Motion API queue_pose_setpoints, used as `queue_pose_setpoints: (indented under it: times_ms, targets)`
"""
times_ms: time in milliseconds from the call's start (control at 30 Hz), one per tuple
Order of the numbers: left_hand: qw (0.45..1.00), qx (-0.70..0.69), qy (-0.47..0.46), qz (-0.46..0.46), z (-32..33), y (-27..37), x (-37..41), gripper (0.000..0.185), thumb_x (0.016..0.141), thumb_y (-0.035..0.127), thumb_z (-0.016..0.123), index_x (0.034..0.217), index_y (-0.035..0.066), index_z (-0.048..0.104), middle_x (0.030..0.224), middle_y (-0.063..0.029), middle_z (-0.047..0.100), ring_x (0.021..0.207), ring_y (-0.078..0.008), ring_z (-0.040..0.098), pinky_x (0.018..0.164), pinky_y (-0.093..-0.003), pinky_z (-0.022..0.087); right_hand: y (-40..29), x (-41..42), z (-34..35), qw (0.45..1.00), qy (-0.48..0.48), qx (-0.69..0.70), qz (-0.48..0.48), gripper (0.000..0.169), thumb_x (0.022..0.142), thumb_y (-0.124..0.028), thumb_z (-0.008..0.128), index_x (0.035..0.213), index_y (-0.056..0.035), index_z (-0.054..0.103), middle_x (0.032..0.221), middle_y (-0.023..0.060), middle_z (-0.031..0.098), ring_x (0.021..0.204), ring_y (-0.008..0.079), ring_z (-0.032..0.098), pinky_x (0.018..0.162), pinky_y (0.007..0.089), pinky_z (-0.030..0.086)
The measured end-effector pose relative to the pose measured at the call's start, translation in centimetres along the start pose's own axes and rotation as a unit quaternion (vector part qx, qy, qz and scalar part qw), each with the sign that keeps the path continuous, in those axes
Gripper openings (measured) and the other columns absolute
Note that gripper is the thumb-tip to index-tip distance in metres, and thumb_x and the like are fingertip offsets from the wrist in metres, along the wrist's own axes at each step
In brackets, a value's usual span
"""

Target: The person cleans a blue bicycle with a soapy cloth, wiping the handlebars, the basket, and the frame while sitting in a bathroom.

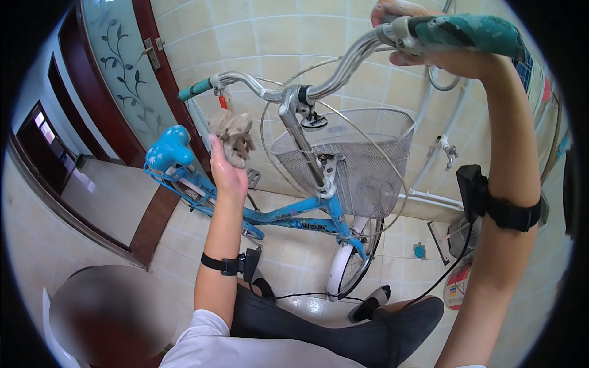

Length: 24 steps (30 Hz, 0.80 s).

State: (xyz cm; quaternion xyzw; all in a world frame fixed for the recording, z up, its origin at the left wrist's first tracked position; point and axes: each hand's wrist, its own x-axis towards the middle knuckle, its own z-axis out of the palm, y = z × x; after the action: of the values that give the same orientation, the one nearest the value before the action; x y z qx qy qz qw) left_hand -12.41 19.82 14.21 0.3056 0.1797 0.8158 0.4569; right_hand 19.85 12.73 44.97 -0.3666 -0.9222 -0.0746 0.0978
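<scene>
A crumpled, wet-looking beige cloth (233, 135) is in my left hand (228, 172), held beside the left side of a blue bicycle (299, 223). At the upper right, my right hand (453, 63) is around the handlebar (349, 64) from behind, by the green grip (469, 34). White foam smears that grip and the nearby clamp. The other green grip (195, 90) points toward the door. A silver mesh basket (368, 165) hangs in front of the stem, with a bell (314, 122) near it. The blue saddle (170, 149) bears white leaf prints.
A glass-panelled door (122, 69) stands at the left, above a brown threshold (154, 225). Pipes and a tap (448, 152) line the tiled wall. A red-labelled container (455, 287) sits at the right. Cables (313, 294) cross near my feet. A blurred round shape (112, 317) fills the lower left.
</scene>
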Motion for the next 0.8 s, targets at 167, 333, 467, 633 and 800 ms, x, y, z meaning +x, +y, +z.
queue_pose_setpoints:
  times_ms: [167, 333, 467, 633, 800]
  targets:
    - [0.998, 0.022, -0.043, 0.032, 2.0, -2.1, 3.2, 0.049, 0.106, 0.041, 0.039, 0.140, 0.007, 0.046, 0.136, -0.0073, 0.056, 0.120, -0.0218, 0.055, 0.099, -0.0378, 0.045, 1.0, 0.4, 0.2, 0.997, -0.001, -0.032, -0.064, 0.023, 0.088, -0.014, 0.069, 0.107, -0.0051, 0.060, 0.103, 0.0083, 0.056, 0.095, 0.0214, 0.055, 0.084, 0.0343, 0.046]
    - [0.983, -0.081, -0.158, -0.049, 4.5, -1.9, 4.7, 0.048, 0.103, 0.030, 0.033, 0.140, 0.003, 0.046, 0.132, -0.0099, 0.058, 0.118, -0.0243, 0.057, 0.102, -0.0381, 0.044, -0.3, -0.3, -0.6, 0.999, 0.000, 0.012, 0.037, 0.028, 0.088, -0.017, 0.071, 0.109, -0.0073, 0.055, 0.097, 0.0073, 0.061, 0.090, 0.0208, 0.058, 0.080, 0.0351, 0.047]
    - [0.984, 0.074, -0.154, -0.057, 3.6, -2.5, 4.7, 0.047, 0.097, 0.022, 0.039, 0.139, 0.002, 0.047, 0.126, -0.0074, 0.061, 0.106, -0.0178, 0.059, 0.087, -0.0295, 0.045, 0.7, 0.1, 0.0, 1.000, 0.010, 0.022, -0.010, 0.030, 0.086, -0.016, 0.073, 0.108, -0.0072, 0.055, 0.095, 0.0093, 0.062, 0.090, 0.0220, 0.058, 0.081, 0.0358, 0.047]
    - [0.965, 0.188, -0.181, -0.021, 4.5, -2.3, 4.5, 0.045, 0.096, 0.017, 0.044, 0.138, 0.001, 0.049, 0.125, -0.0057, 0.060, 0.107, -0.0145, 0.057, 0.089, -0.0277, 0.044, 1.2, -0.2, 0.1, 0.999, 0.034, 0.009, -0.021, 0.030, 0.086, -0.015, 0.072, 0.109, -0.0061, 0.055, 0.098, 0.0097, 0.062, 0.092, 0.0230, 0.059, 0.083, 0.0361, 0.048]
    - [0.921, 0.330, -0.208, 0.007, 5.0, -2.5, 5.4, 0.042, 0.094, 0.009, 0.054, 0.135, 0.001, 0.050, 0.123, -0.0076, 0.059, 0.115, -0.0163, 0.053, 0.099, -0.0299, 0.040, 2.9, 0.2, 0.6, 0.996, 0.042, 0.013, -0.077, 0.030, 0.085, -0.014, 0.072, 0.108, -0.0055, 0.056, 0.100, 0.0100, 0.062, 0.095, 0.0237, 0.059, 0.085, 0.0359, 0.047]
